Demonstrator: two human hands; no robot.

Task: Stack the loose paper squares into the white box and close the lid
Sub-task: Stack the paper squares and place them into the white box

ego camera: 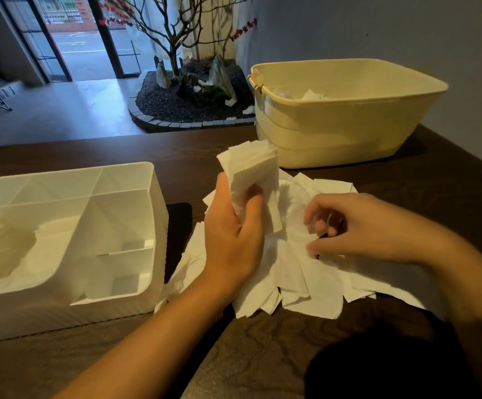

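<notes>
Gathering squares: left hand [234, 234] gripping stack [252, 171], right hand [361, 228] curled, pinching at loose pile [297, 280]. Next, probably adding another, then white box [153, 214].

On the surface [95, 349] I see the box [136, 226] at my left, with some paper lying in it. The loose paper squares [297, 272] are spread just right of it. Behind them stands the tub [346, 122], paper inside it. My left hand [234, 234] holds a stack [254, 168] above the spread; my right hand [361, 226] rests on it.
</notes>
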